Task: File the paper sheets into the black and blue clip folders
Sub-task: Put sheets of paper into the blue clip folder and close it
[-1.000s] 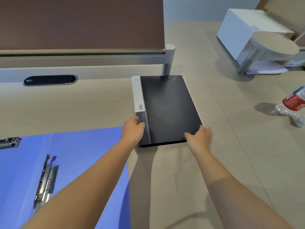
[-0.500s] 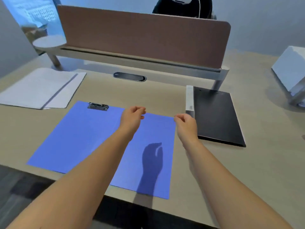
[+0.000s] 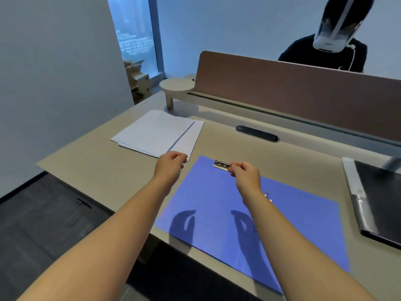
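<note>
The open blue clip folder lies flat near the desk's front edge, with a metal clip at its far left corner. A stack of white paper sheets rests to its far left. The black clip folder lies closed at the right, cut off by the frame. My left hand hovers by the near corner of the paper stack, fingers half curled and holding nothing. My right hand hovers just right of the metal clip, fingers curled, thumb slightly apart, holding nothing. Both cast shadows on the blue folder.
A brown divider panel runs along the back of the desk, with another person seated behind it. A dark cable slot sits in the desktop. A small round shelf stands at the divider's left end. The desk's left edge drops to dark floor.
Both hands left the black folder and moved left over the blue folder toward the paper stack. My view swung left and up, pushing the black folder to the right edge.
</note>
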A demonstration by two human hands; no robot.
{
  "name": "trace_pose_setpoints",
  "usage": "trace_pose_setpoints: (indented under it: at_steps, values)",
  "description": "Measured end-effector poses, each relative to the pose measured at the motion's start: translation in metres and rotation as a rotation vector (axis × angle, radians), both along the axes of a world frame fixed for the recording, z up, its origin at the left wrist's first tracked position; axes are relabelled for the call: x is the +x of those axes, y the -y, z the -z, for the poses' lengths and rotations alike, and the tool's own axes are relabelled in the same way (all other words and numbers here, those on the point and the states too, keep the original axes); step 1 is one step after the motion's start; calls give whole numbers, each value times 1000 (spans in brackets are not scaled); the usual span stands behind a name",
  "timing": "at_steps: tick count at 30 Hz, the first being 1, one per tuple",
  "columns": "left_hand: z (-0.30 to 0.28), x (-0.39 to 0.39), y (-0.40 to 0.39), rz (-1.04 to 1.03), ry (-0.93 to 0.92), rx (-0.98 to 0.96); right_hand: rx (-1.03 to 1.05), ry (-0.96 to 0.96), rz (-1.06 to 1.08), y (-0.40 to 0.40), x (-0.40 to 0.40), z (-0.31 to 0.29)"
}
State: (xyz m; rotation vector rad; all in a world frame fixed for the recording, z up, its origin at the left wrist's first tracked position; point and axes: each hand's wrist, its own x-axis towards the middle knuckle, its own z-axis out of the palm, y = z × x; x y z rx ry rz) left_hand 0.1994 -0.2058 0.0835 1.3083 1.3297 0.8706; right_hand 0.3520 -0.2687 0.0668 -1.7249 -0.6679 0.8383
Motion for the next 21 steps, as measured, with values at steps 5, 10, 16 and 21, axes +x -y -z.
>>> trace_pose_setpoints:
  at_steps: [5, 10, 16, 21]
  values:
    - [18, -66, -61, 8, -54, -73, -80, -51, -27, -53, -66, 3]
    - [22, -98, -119, 9, -70, -90, -136, -34, -39, -114, -91, 13]
    - [48, -102, -189, 11, -117, -122, -199, -44, -58, -185, -91, 43]
    - [71, -83, -258, 33, -226, -153, -257, -94, -54, -254, -68, 74]
